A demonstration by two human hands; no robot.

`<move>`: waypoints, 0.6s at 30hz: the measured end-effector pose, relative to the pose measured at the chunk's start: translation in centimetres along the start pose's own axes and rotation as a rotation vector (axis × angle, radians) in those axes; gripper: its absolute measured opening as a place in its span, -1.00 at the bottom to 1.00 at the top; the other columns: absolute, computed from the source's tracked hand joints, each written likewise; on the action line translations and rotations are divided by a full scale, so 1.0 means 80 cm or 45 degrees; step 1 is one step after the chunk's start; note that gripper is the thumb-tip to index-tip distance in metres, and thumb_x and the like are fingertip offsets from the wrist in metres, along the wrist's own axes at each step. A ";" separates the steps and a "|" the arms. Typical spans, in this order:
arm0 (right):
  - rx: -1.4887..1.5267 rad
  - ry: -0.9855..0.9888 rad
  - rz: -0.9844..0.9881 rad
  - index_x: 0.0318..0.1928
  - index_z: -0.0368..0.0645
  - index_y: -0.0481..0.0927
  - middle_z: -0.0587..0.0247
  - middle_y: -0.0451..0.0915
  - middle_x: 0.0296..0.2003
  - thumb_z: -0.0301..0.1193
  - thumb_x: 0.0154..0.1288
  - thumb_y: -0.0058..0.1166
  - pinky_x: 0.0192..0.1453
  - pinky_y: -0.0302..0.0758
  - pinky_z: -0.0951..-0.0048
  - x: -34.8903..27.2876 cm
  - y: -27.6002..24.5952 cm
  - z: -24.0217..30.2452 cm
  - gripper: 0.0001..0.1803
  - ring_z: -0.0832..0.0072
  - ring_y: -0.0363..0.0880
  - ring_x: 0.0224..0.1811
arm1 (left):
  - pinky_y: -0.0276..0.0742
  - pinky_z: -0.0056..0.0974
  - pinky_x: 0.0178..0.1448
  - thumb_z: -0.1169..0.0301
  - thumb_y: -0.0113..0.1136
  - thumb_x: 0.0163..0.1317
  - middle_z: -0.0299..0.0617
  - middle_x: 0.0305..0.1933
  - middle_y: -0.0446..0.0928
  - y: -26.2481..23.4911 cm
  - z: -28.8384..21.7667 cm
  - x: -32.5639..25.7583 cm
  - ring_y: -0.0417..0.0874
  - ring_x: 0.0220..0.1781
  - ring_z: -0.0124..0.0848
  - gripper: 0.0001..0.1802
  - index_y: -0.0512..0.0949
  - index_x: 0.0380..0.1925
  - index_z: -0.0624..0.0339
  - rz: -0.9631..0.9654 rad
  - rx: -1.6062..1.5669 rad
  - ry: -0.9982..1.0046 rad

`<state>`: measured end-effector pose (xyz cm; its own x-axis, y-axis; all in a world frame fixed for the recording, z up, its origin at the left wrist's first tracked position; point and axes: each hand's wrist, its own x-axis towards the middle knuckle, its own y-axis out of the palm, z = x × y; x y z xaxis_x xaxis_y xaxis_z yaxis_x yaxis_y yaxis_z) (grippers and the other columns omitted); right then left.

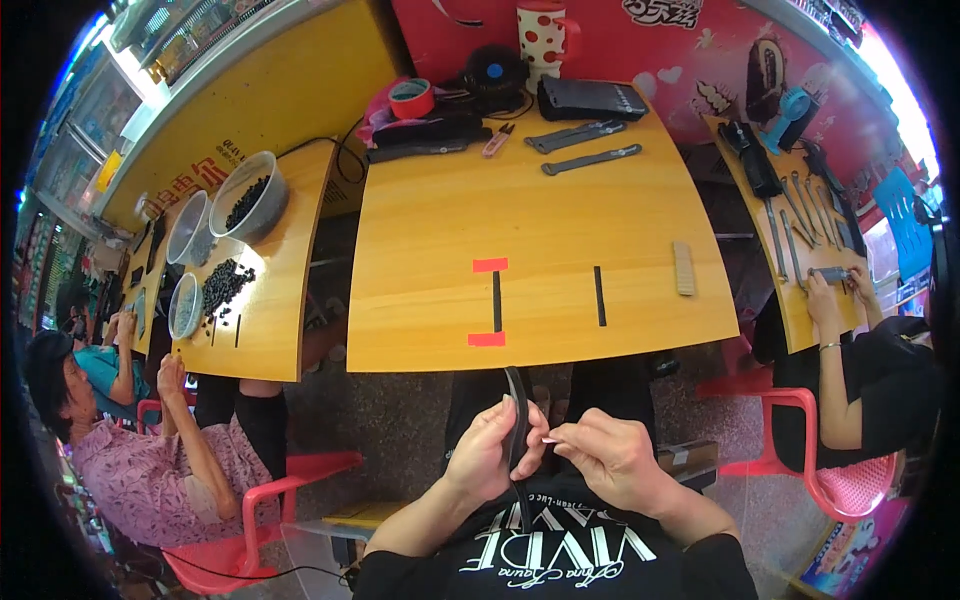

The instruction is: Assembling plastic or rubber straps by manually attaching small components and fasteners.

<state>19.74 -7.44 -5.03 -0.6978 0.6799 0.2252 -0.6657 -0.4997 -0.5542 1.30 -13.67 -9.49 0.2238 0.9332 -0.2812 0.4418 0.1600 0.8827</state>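
Below the near edge of the yellow table point(430, 230), my left hand point(490, 445) grips a narrow black strap point(516, 400) that stands upright between both hands. My right hand point(610, 455) pinches a small pale piece against the strap's side, its fingertips touching my left thumb. On the table in front lie two short black strips: one point(496, 301) between two red tape marks, the other point(599, 296) to its right. A small tan comb-like piece point(684, 268) lies further right.
At the table's far edge lie grey straps point(590, 158), a black pouch point(590, 98), a red tape roll point(411, 97) and a spotted mug point(541, 35). People sit at the left table with bowls point(250, 195) of black beads and at the right table point(790, 300). Red chairs point(800, 420) flank me.
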 end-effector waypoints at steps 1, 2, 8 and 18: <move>-0.017 -0.004 -0.053 -0.19 -0.21 0.62 0.17 0.49 -0.49 -0.57 0.22 0.19 -0.47 0.47 0.38 0.003 0.000 0.001 -0.86 0.28 0.57 -0.49 | 0.33 -0.41 -0.57 0.15 -0.22 0.54 -0.16 -0.38 0.49 0.001 0.000 0.001 0.46 -0.58 -0.42 -0.61 0.46 -0.14 0.24 0.013 0.005 0.000; -0.033 -0.009 -0.106 -0.23 -0.25 0.60 0.13 0.51 -0.47 -0.61 0.18 0.20 -0.47 0.47 0.37 0.007 0.001 0.003 -0.86 0.23 0.56 -0.50 | 0.31 -0.42 -0.58 0.15 -0.23 0.54 -0.17 -0.41 0.47 0.003 0.001 0.003 0.44 -0.60 -0.43 -0.61 0.46 -0.13 0.25 0.055 0.038 0.008; -0.333 -0.074 -0.299 -0.20 -0.27 0.59 0.16 0.51 -0.45 -0.64 0.08 0.17 -0.46 0.46 0.32 0.008 0.016 0.010 -0.78 0.24 0.54 -0.47 | 0.29 -0.44 -0.59 0.14 -0.27 0.55 -0.17 -0.44 0.44 0.011 0.012 0.001 0.41 -0.61 -0.45 -0.58 0.45 -0.08 0.27 0.036 0.109 0.003; -0.661 -0.171 -0.307 -0.13 -0.30 0.63 0.24 0.44 -0.49 -0.60 -0.19 0.14 -0.54 0.34 0.38 -0.005 0.014 0.000 -0.54 0.33 0.46 -0.50 | 0.29 -0.44 -0.59 0.14 -0.29 0.55 -0.17 -0.44 0.43 0.010 0.017 0.005 0.38 -0.62 -0.46 -0.55 0.46 -0.08 0.30 -0.025 0.101 -0.057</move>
<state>19.31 -8.28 -5.76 -0.5927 0.6507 0.4746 -0.6168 0.0123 -0.7870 2.96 -13.64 -9.38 0.2527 0.9145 -0.3161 0.5137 0.1501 0.8448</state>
